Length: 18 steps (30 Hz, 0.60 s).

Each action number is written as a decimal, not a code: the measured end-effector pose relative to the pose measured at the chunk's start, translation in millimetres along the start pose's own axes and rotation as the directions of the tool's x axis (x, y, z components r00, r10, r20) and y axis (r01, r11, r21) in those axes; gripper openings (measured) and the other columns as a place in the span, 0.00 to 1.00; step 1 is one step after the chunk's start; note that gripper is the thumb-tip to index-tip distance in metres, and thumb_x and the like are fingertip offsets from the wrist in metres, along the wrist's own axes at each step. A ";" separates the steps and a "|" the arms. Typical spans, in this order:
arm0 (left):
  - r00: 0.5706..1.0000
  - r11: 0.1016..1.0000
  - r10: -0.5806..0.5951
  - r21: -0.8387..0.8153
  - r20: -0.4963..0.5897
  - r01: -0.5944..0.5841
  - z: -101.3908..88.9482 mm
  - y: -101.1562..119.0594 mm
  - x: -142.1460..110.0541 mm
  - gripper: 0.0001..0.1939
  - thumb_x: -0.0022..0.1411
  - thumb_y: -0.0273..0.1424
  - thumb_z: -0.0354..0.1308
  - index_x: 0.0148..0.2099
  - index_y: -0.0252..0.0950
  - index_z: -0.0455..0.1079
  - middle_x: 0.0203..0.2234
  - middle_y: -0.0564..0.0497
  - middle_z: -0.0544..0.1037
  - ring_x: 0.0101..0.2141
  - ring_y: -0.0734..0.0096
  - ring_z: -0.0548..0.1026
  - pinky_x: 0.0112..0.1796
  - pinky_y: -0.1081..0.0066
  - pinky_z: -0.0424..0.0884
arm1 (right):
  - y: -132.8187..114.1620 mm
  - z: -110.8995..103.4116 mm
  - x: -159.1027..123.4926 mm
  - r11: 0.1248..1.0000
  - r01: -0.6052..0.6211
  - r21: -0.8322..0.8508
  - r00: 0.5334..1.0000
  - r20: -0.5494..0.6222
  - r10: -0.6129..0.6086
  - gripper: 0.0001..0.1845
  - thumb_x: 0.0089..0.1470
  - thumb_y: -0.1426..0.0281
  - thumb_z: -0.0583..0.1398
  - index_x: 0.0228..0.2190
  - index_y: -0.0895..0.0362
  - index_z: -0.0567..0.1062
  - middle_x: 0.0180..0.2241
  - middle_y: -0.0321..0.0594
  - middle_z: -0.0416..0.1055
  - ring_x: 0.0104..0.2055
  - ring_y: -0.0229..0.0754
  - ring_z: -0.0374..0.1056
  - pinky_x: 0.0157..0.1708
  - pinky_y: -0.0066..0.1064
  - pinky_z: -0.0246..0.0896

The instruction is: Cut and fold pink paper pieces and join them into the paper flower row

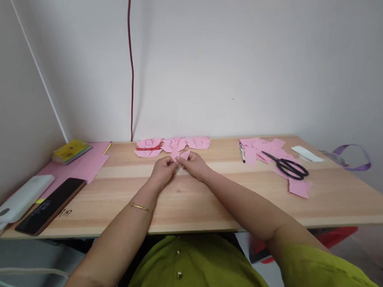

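Observation:
My left hand [164, 170] and my right hand [194, 165] meet above the middle of the table, fingertips pinched together. Between them is a small piece of pink paper [185, 154], its upper part showing above the right fingers. Just beyond, near the wall, lie several pink paper cutouts [198, 142] with drawn lines. A red strip [148, 149] shows among those at the left. My fingers cover the lower part of the held paper, so its full shape is hidden.
Black-handled scissors [289, 167] and a pen [242, 152] lie with pink scraps [298, 187] at the right, near a white strip [307, 154]. At the left are pink sheets [93, 166], a yellow pack [70, 152], a dark phone [50, 207] and a white power bank [20, 200] with a cable.

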<state>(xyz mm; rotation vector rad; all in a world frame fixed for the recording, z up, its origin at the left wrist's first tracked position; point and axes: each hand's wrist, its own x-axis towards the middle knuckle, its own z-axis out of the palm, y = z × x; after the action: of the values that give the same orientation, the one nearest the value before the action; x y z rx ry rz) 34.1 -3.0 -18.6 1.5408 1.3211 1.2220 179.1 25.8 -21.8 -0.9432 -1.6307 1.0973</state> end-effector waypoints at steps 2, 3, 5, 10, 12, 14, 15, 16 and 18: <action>1.000 1.000 0.001 0.022 -0.003 -0.001 -0.2 0.9 -0.3 0.13 0.51 0.36 0.60 0.22 0.36 0.63 0.14 0.57 0.64 0.18 0.77 0.60 0.22 0.75 0.53 | 0.0 0.2 -0.1 1.000 0.001 -0.009 1.000 -0.006 -0.001 0.18 0.46 0.56 0.61 0.25 0.60 0.70 0.20 0.32 0.64 0.24 0.34 0.58 0.26 0.26 0.53; 1.000 1.000 0.002 0.029 -0.004 -0.002 -0.3 0.8 -0.3 0.13 0.51 0.36 0.60 0.22 0.36 0.63 0.14 0.57 0.65 0.18 0.77 0.60 0.22 0.75 0.53 | -0.3 0.2 -0.3 1.000 0.000 -0.011 1.000 -0.008 0.000 0.18 0.46 0.56 0.61 0.24 0.60 0.70 0.20 0.32 0.64 0.23 0.33 0.58 0.26 0.26 0.53; 1.000 0.999 0.003 0.032 -0.005 -0.003 -0.4 -0.1 0.0 0.13 0.51 0.37 0.60 0.23 0.36 0.63 0.14 0.57 0.65 0.18 0.77 0.59 0.22 0.75 0.53 | -1.3 0.2 -1.0 1.000 0.002 -0.010 1.000 -0.010 -0.002 0.17 0.46 0.57 0.61 0.24 0.60 0.70 0.20 0.32 0.63 0.23 0.33 0.57 0.26 0.26 0.53; 1.000 1.000 0.012 0.022 0.000 -0.012 -0.2 -2.4 0.6 0.13 0.52 0.37 0.60 0.23 0.36 0.63 0.14 0.58 0.64 0.18 0.77 0.59 0.22 0.74 0.53 | -4.0 -0.3 -2.5 1.000 0.008 -0.017 1.000 -0.009 -0.008 0.17 0.46 0.57 0.61 0.24 0.59 0.69 0.20 0.31 0.63 0.24 0.33 0.57 0.26 0.26 0.53; 1.000 1.000 0.017 0.022 -0.003 -0.016 -0.2 -2.4 0.4 0.13 0.52 0.37 0.60 0.23 0.36 0.63 0.14 0.58 0.65 0.17 0.77 0.59 0.22 0.74 0.53 | -4.7 -0.4 -2.7 1.000 0.010 -0.013 1.000 -0.009 -0.011 0.17 0.47 0.57 0.61 0.25 0.59 0.70 0.20 0.31 0.63 0.24 0.33 0.57 0.26 0.26 0.53; 1.000 1.000 0.021 0.020 -0.008 -0.021 -0.2 -2.1 0.3 0.13 0.52 0.37 0.60 0.23 0.36 0.63 0.14 0.58 0.64 0.17 0.77 0.59 0.21 0.74 0.53 | -5.0 -0.4 -2.5 1.000 0.013 -0.017 1.000 -0.008 -0.013 0.17 0.47 0.57 0.61 0.25 0.60 0.70 0.20 0.31 0.63 0.24 0.33 0.57 0.26 0.26 0.53; 1.000 0.999 0.024 0.021 -0.009 -0.024 -0.3 -2.0 0.2 0.13 0.52 0.37 0.60 0.23 0.36 0.63 0.14 0.58 0.64 0.17 0.77 0.59 0.22 0.74 0.53 | -5.1 -0.3 -2.4 1.000 0.012 -0.023 1.000 -0.008 -0.012 0.17 0.47 0.57 0.61 0.25 0.60 0.70 0.20 0.31 0.63 0.24 0.33 0.57 0.26 0.25 0.53; 1.000 0.999 0.028 0.024 -0.007 -0.028 -0.4 -1.8 0.2 0.13 0.52 0.36 0.60 0.23 0.36 0.63 0.14 0.58 0.64 0.18 0.78 0.59 0.22 0.74 0.53 | -5.1 -0.2 -2.2 1.000 0.008 -0.029 1.000 -0.010 -0.008 0.17 0.47 0.57 0.61 0.24 0.60 0.70 0.19 0.31 0.62 0.23 0.33 0.56 0.25 0.25 0.53; 0.999 0.999 0.039 0.037 -0.004 -0.039 -0.9 -1.5 0.2 0.13 0.52 0.36 0.60 0.23 0.36 0.63 0.14 0.58 0.64 0.18 0.78 0.58 0.22 0.74 0.53 | -5.2 -0.2 -2.1 0.999 0.005 -0.033 1.000 -0.008 -0.006 0.17 0.47 0.57 0.60 0.24 0.60 0.69 0.19 0.31 0.61 0.23 0.33 0.56 0.25 0.25 0.52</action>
<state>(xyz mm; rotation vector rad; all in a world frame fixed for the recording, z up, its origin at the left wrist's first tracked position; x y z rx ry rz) 32.9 -2.6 -19.7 1.5980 1.3291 1.2322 179.4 22.3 -17.4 -0.9628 -1.6481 1.0643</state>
